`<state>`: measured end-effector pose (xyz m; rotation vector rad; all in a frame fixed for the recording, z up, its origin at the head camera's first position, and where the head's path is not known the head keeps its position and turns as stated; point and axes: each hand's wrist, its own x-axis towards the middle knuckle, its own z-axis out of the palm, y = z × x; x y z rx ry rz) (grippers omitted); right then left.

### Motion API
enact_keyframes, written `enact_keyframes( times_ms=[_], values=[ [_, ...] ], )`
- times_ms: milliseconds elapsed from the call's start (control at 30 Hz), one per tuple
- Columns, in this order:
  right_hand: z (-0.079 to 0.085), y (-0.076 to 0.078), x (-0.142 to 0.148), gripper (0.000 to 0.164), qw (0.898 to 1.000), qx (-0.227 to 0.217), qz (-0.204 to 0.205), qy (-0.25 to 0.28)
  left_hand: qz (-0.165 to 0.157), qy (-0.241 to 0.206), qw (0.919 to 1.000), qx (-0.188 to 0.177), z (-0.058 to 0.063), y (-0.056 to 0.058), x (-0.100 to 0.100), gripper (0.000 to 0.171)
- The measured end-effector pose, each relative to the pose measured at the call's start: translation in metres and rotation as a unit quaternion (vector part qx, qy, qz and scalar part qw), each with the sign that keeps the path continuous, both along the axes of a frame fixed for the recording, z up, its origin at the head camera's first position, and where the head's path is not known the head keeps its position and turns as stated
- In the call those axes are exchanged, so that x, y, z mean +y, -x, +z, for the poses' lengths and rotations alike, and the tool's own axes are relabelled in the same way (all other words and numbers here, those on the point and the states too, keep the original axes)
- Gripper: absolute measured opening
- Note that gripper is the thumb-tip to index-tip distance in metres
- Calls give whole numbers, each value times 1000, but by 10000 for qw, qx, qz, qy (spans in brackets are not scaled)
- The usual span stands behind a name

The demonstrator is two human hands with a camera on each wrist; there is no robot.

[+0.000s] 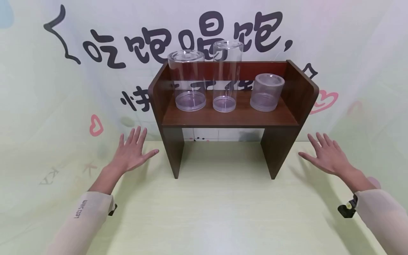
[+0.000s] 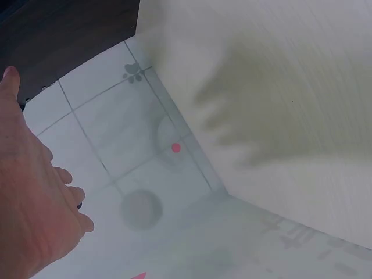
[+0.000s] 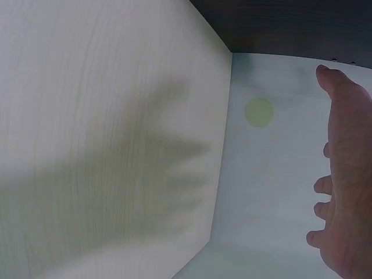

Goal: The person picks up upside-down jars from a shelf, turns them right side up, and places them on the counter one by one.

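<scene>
On either side of a dark brown wooden shelf (image 1: pixel 229 120), both hands are spread over the table and hold nothing. The left hand (image 1: pixel 130 152) is beside the shelf's left panel, thumb toward it. Opposite it, the right hand (image 1: pixel 328 156) has its thumb toward the right panel. Three clear glass vessels stand in a row on the shelf board: a wide tall cylinder (image 1: pixel 186 81) at left, a narrow taller cylinder (image 1: pixel 227 78) in the middle, and a short cup (image 1: pixel 267 92) at right. The wrist views show each hand beside a dark panel, its shadow on the table.
The pale wood-grain table (image 1: pixel 223 212) extends in front of the shelf and beneath it. A light printed curtain (image 1: pixel 105 85) with large dark characters and pink hearts hangs behind and at both sides. Black wrist devices show at both cuffs.
</scene>
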<state>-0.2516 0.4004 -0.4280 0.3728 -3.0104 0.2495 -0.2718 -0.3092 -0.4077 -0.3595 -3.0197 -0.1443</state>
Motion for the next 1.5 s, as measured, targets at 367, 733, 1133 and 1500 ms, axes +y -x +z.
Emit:
enact_keyframes(
  times_ms=[367,733,1133,1500],
  values=[
    [5,-7,4,93,9998,164,61,-39,-101,57,9998,159,8,-3,-5,104],
    [18,-19,3,90,9977,595,312,81,-309,43,9982,511,32,-9,-3,103],
    [36,-37,-4,91,9931,1020,572,88,-451,98,9970,619,60,-10,1,103],
    [66,-57,-17,94,9916,1147,448,395,-598,-55,9930,1014,95,-13,8,102]
  ],
)
